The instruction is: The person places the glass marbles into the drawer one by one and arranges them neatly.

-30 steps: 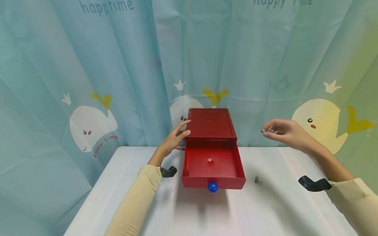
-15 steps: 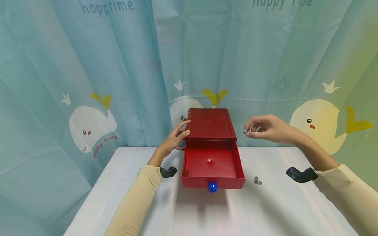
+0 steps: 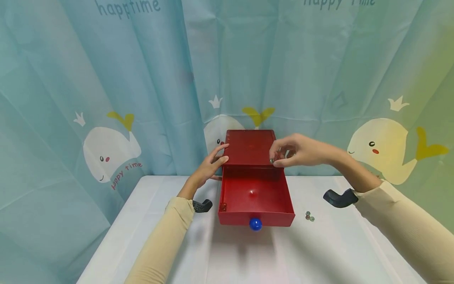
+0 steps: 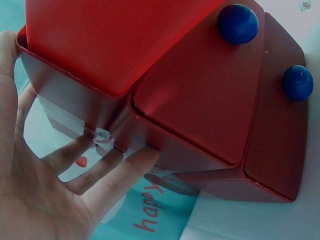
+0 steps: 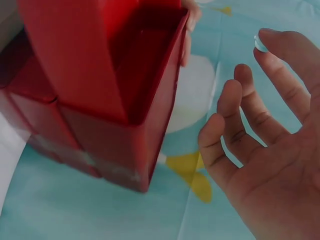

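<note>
A red drawer cabinet stands on the table with its top drawer pulled out by a blue knob. My left hand rests against the cabinet's left side, fingers spread; the left wrist view shows its fingertips touching the wall. Between thumb and index finger my right hand pinches a small glass marble, over the right part of the cabinet top in the head view. The other right fingers are loosely bent. Small reddish marbles lie in the drawer's front left corner.
Three small marbles lie on the white table, right of the drawer. Lower closed drawers with blue knobs show in the left wrist view. A whale-print curtain hangs right behind the cabinet.
My right hand has moved left with the marble, from right of the cabinet to over its top's right edge. The left hand and drawer have stayed put.
</note>
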`<state>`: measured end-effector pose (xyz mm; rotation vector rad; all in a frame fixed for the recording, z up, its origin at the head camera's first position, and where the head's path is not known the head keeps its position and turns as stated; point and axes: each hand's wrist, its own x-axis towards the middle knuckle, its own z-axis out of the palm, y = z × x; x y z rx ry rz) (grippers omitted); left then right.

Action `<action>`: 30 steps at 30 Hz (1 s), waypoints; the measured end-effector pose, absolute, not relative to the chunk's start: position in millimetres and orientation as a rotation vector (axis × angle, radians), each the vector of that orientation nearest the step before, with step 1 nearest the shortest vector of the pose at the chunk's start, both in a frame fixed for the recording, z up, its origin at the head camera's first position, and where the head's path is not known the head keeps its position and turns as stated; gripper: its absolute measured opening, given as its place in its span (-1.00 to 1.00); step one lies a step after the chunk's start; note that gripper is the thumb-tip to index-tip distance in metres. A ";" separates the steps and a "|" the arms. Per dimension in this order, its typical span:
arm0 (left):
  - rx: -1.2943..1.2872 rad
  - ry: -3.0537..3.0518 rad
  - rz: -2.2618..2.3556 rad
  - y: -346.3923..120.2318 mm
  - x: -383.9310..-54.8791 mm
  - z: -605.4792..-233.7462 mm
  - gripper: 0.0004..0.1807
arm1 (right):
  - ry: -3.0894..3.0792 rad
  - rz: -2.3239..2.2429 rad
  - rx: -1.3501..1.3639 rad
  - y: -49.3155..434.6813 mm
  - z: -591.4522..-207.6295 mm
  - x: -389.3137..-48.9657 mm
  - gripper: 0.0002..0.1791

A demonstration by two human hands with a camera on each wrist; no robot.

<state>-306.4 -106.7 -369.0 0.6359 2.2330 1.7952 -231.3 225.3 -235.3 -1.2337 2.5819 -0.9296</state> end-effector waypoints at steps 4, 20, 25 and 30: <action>0.634 2.230 1.799 -107.0 -305.6 -368.6 -0.34 | 2.538 -0.889 -1.264 207.4 -233.8 -235.4 -0.86; 0.659 2.242 1.779 -107.8 -305.2 -369.3 -0.34 | 2.472 -0.855 -1.401 150.7 -249.4 -251.6 -0.89; 0.655 2.239 1.774 -106.8 -303.7 -368.8 -0.35 | 2.487 -0.836 -1.433 141.9 -254.8 -253.5 -0.91; 0.641 2.234 1.786 -105.1 -302.8 -368.4 -0.36 | 2.491 -0.845 -1.442 137.8 -257.6 -253.6 -0.91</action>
